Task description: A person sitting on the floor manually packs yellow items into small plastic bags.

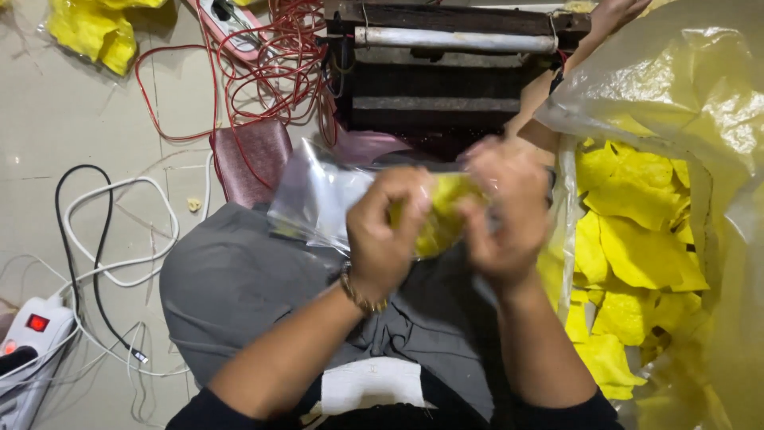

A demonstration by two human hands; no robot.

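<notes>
Filling seems underway: left hand (380,239) and right hand (503,215) both pinch the small clear plastic pouch (326,199) of yellow chips (442,213) above the lap; next, closing its mouth needs an even grip

Clear plastic pouch (318,199) of yellow chips, big yellowish sack (684,87) beside.

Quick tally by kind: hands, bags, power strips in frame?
Hands: 3, the wearer's left hand, right hand, plus another person's hand at top right.
Bags: 2, the small clear bag held with yellow chips inside, and the big clear sack of chips.
Power strips: 2, white power strip, second strip.
Total: 7
</notes>
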